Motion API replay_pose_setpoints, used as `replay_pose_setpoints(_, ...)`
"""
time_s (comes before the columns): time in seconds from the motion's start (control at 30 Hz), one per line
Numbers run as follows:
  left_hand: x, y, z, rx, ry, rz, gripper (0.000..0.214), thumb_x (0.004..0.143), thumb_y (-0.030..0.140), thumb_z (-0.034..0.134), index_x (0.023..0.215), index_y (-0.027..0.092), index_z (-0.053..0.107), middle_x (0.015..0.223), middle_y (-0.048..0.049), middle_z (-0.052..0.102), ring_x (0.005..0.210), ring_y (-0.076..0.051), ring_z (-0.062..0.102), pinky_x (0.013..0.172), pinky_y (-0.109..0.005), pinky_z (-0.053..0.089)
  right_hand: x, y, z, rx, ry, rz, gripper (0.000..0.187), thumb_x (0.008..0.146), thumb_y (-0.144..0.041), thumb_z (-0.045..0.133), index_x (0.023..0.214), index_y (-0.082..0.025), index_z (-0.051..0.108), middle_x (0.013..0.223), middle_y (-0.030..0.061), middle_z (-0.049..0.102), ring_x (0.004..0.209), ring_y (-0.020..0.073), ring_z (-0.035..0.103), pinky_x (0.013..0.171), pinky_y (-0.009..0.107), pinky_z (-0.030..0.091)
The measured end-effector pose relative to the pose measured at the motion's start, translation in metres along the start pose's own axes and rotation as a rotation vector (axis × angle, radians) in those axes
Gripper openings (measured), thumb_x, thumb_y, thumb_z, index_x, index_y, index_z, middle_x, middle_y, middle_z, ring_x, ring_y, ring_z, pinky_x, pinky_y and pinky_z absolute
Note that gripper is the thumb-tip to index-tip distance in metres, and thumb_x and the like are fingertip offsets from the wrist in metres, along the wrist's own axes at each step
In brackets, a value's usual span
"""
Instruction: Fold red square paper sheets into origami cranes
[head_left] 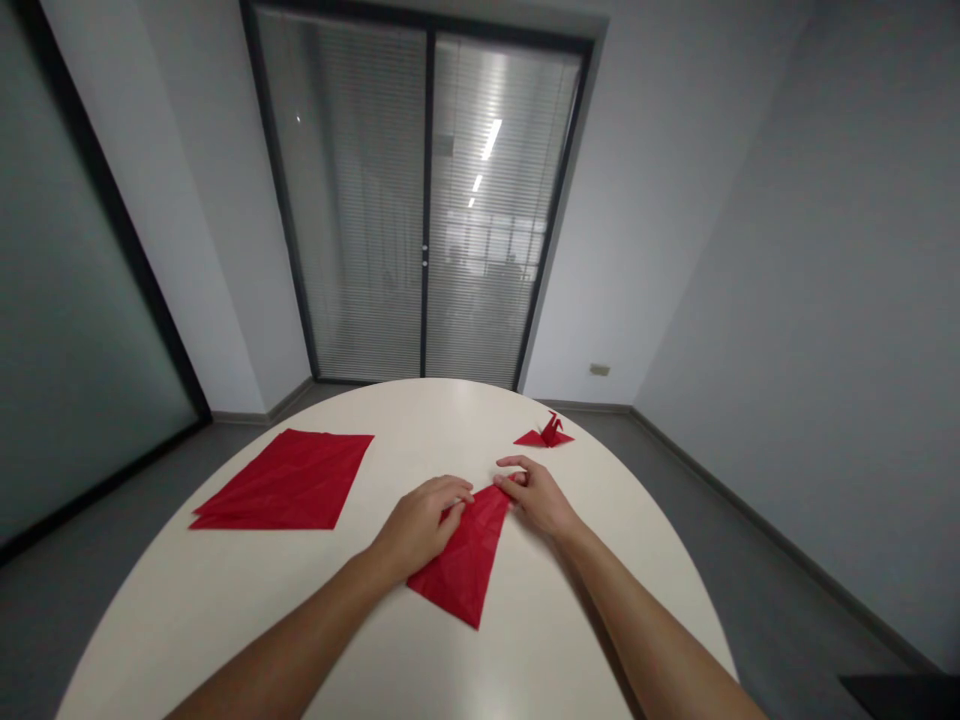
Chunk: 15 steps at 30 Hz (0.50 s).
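A folded piece of red paper (pixel 466 565) lies on the round white table in front of me, one point towards me. My left hand (pixel 424 520) rests over its left edge, with the thumb and fingers apart and touching the paper. At the far right corner of the sheet, my right hand (pixel 536 495) pinches the paper between thumb and index finger, while its other fingers are partly hidden. Beyond the right hand stands a small red origami crane (pixel 551 432) with its wings spread.
A stack of red paper sheets (pixel 289 482) lies on the left of the white table (pixel 427 415). The table's curved rim runs close behind the crane. Past the table are a glass door with blinds (pixel 367 220) and grey walls.
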<state>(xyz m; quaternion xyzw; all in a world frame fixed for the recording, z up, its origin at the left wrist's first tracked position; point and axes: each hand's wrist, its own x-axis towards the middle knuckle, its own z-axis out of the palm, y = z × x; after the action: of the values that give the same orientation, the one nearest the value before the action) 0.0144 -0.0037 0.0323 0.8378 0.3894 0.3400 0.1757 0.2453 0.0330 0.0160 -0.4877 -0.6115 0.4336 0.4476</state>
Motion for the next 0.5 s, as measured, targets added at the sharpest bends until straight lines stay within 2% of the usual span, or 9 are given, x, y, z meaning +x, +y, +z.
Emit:
replay_pose_setpoints(0.07,-0.002,-0.001,0.002,0.032,-0.122,0.088,0.033,0.091,0.012,0.045,0.11,0.025,0.07,0.125,-0.0029,0.07,0.115,-0.019,0.064,0.104,-0.035,0.047,0.002,0.005,0.0,-0.037,0.014,-0.021,0.053,0.074,-0.054,0.073,0.106,-0.014,0.06,0.054,-0.0059,0.057,0.046,0.0121,0.051,0.047,0.023,0.034)
replay_pose_setpoints(0.13,-0.004,-0.003,0.003,0.067,-0.218,0.12,0.038,0.092,0.01,0.044,0.116,0.024,0.069,0.128,-0.0035,0.069,0.117,-0.02,0.064,0.105,-0.037,0.047,0.005,0.011,-0.001,-0.069,0.064,-0.05,0.049,0.075,-0.049,0.072,0.106,-0.013,0.061,0.064,-0.0015,0.063,0.053,0.014,0.056,0.052,0.025,0.041)
replay_pose_setpoints(0.2,-0.005,-0.006,0.003,0.078,-0.256,0.134,0.042,0.091,0.008,0.042,0.12,0.024,0.067,0.129,-0.0039,0.068,0.118,-0.021,0.063,0.105,-0.038,0.047,0.007,0.016,-0.003,-0.125,0.136,-0.082,0.044,0.077,-0.044,0.07,0.107,-0.013,0.062,0.081,0.0051,0.069,0.063,0.0162,0.061,0.06,0.029,0.047)
replay_pose_setpoints(0.3,-0.006,-0.01,0.0,0.075,-0.245,0.117,0.046,0.089,0.007,0.042,0.125,0.024,0.065,0.128,-0.005,0.068,0.116,-0.021,0.063,0.104,-0.036,0.047,0.006,0.015,-0.005,-0.315,0.196,-0.134,0.035,0.081,-0.038,0.067,0.107,-0.015,0.066,0.102,0.011,0.071,0.075,0.02,0.065,0.073,0.036,0.052)
replay_pose_setpoints(0.4,-0.006,-0.015,-0.002,0.096,-0.235,0.079,0.047,0.088,0.006,0.043,0.127,0.024,0.064,0.127,-0.007,0.067,0.115,-0.021,0.061,0.103,-0.036,0.047,-0.003,0.002,-0.001,-0.486,0.118,-0.239,0.027,0.087,-0.034,0.062,0.107,-0.019,0.07,0.107,0.0109,0.072,0.092,0.0244,0.066,0.084,0.039,0.052)
replay_pose_setpoints(0.5,-0.007,-0.024,0.0,0.147,-0.212,0.094,0.044,0.091,0.01,0.044,0.127,0.025,0.064,0.135,-0.0065,0.063,0.119,-0.023,0.057,0.105,-0.04,0.045,-0.015,-0.014,0.008,-0.515,-0.081,-0.359,0.025,0.094,-0.03,0.055,0.111,-0.022,0.072,0.112,0.0091,0.072,0.106,0.0247,0.064,0.097,0.041,0.049)
